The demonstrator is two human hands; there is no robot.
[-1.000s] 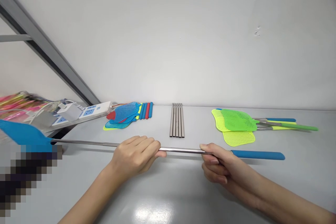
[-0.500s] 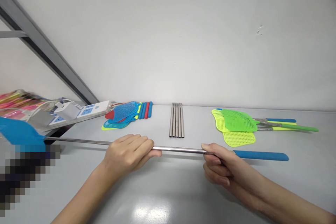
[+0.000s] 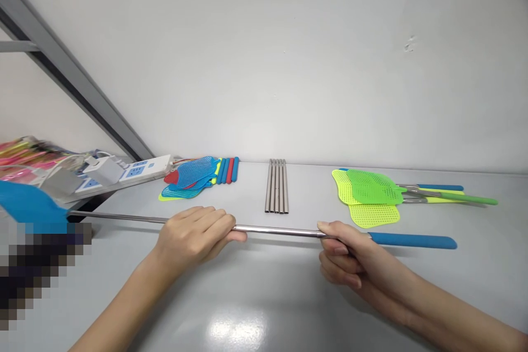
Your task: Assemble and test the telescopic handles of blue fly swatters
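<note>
A blue fly swatter (image 3: 278,230) with a telescopic metal rod lies crosswise between my hands, drawn out long. My left hand (image 3: 200,236) is wrapped over the rod left of the middle. Closed on the rod near the handle, my right hand (image 3: 344,253) has its thumb on top. The blue grip (image 3: 414,240) sticks out to the right of that hand. At the far left the blue swatter head (image 3: 31,206) is partly cut off by the frame edge. Behind the rod lies a row of several bare metal rods (image 3: 277,187).
At the back left lie stacked swatter heads (image 3: 192,176) beside several coloured grips (image 3: 227,170). Green and yellow swatters (image 3: 371,190) with handles rest at the right. A power strip (image 3: 140,171) with plugs and bagged colourful items (image 3: 25,157) are at the left.
My left hand has shifted slightly left along with the rod, and the gap between my hands is a little wider. Both hands keep their hold.
</note>
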